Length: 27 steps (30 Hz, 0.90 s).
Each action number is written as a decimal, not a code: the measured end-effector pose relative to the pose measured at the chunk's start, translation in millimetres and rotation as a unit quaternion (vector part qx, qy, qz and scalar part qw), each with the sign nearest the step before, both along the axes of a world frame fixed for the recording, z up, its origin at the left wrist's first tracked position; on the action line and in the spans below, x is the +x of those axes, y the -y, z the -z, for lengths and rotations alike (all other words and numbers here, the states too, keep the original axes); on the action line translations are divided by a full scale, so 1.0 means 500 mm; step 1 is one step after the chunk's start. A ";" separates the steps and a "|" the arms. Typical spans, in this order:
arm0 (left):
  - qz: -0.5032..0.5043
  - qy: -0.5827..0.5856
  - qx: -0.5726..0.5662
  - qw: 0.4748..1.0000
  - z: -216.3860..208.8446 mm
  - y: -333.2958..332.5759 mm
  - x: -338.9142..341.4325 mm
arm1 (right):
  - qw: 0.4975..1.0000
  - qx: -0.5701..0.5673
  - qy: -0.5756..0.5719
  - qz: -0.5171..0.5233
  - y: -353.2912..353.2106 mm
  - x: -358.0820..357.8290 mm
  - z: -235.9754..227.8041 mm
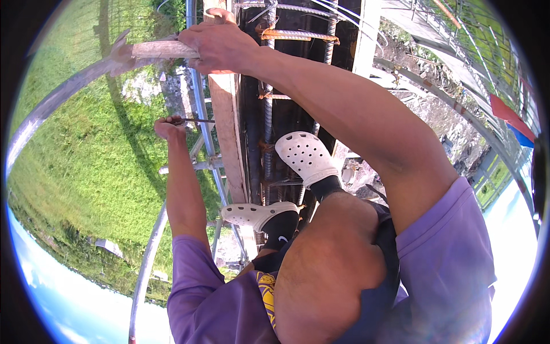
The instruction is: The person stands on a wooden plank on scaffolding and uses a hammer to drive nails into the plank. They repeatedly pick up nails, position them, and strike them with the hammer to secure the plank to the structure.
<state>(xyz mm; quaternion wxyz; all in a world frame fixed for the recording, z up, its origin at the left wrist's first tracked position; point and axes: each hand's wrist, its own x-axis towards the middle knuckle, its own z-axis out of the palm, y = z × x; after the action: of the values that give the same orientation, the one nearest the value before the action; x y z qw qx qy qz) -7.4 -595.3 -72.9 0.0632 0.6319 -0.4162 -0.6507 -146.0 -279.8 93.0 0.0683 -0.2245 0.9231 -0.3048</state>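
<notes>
My right hand (pixel 220 45) is closed on the pale wooden handle of a hammer (pixel 165 50), at the top of the view over the plank. The hammer's greyish head, somewhat blurred, points left in front of a curved pipe. Lower down, my left hand (pixel 170 128) pinches a thin dark metal rod (pixel 197 120). The rod reaches right, its tip at the side of a long wooden plank (pixel 224 114). This plank edges a dark formwork channel, with ribbed steel bars (pixel 268 126) running inside. What lies within the left fingers is partly hidden.
My feet, in white perforated clogs (pixel 303 155), stand across the channel. Scaffold pipes (pixel 201 103) run along the left side, with a curved pipe (pixel 51 106) farther out. Green grass (pixel 86 189) lies far below. Rubble (pixel 458 152) and more scaffolding are on the right.
</notes>
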 end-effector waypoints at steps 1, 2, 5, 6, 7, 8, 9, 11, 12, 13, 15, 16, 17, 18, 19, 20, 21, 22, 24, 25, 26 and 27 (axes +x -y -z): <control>0.078 -0.002 -0.048 0.996 0.003 -0.030 -0.020 | 1.000 0.014 0.006 -0.006 0.000 0.000 -0.001; 0.176 -0.015 -0.094 0.980 0.000 -0.050 -0.035 | 1.000 0.005 -0.013 -0.003 0.000 0.000 -0.001; 0.134 -0.081 -0.017 0.988 -0.032 -0.061 -0.036 | 1.000 0.011 -0.019 -0.010 0.001 -0.001 0.001; 0.121 -0.101 0.006 0.988 -0.039 -0.057 -0.029 | 1.000 0.012 -0.019 -0.004 0.001 -0.001 0.004; 0.148 -0.125 0.005 0.981 -0.045 -0.048 -0.019 | 1.000 0.019 -0.009 -0.004 0.000 -0.002 0.006; 0.179 -0.140 0.031 0.973 -0.041 -0.041 -0.016 | 0.999 0.039 -0.028 -0.007 -0.001 -0.003 0.009; 0.183 -0.138 0.038 0.973 -0.037 -0.030 -0.009 | 0.997 0.060 -0.035 -0.020 -0.002 -0.002 0.011; 0.177 -0.141 0.016 0.974 -0.012 -0.007 -0.005 | 0.996 0.066 -0.035 -0.039 -0.003 -0.003 0.011; 0.106 -0.093 0.001 0.990 0.002 0.009 0.001 | 0.997 0.048 -0.047 -0.041 -0.001 -0.004 0.010; 0.067 -0.070 0.006 0.995 0.019 0.025 0.007 | 0.997 0.041 -0.053 -0.040 -0.002 -0.003 0.008; -0.027 -0.011 -0.014 0.999 0.060 0.053 0.022 | 0.999 0.026 -0.033 -0.034 -0.002 -0.005 0.004; -0.039 -0.003 -0.036 0.999 0.079 0.066 0.033 | 0.998 0.008 -0.047 -0.032 -0.003 -0.007 0.002; -0.073 0.034 -0.072 0.994 0.097 0.076 0.049 | 0.999 0.013 -0.031 -0.034 -0.003 -0.007 0.000; -0.109 0.085 -0.089 0.986 0.109 0.086 0.072 | 0.999 0.030 0.001 -0.040 -0.003 -0.007 -0.002; -0.140 0.103 -0.109 0.979 0.120 0.093 0.095 | 0.999 0.021 0.023 -0.041 -0.002 -0.008 -0.004; -0.147 0.115 -0.090 0.978 0.120 0.101 0.131 | 0.999 0.017 0.029 -0.035 -0.002 -0.007 -0.005; -0.203 0.103 -0.076 0.971 0.118 0.109 0.167 | 0.998 0.019 0.037 -0.036 -0.001 -0.007 -0.007; -0.218 0.069 -0.051 0.972 0.109 0.111 0.214 | 0.998 0.023 0.037 -0.039 0.000 -0.007 -0.008; -0.335 0.122 -0.045 0.933 0.091 0.116 0.296 | 0.998 0.014 0.042 -0.033 0.002 -0.009 -0.011; -0.327 0.111 -0.044 0.937 0.092 0.115 0.321 | 0.999 0.001 0.031 -0.033 0.003 -0.011 -0.013; -0.337 0.115 -0.050 0.933 0.092 0.107 0.347 | 0.999 -0.006 0.025 -0.034 0.004 -0.013 -0.015; -0.375 0.142 -0.063 0.914 0.092 0.105 0.367 | 0.999 -0.005 0.029 -0.030 0.006 -0.016 -0.017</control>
<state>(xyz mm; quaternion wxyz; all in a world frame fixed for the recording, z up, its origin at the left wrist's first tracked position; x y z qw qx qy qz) 175.8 -647.6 -118.9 0.2830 0.8220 -0.1931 -0.4549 -153.8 -283.0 101.7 0.1027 -0.2439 0.9118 -0.3139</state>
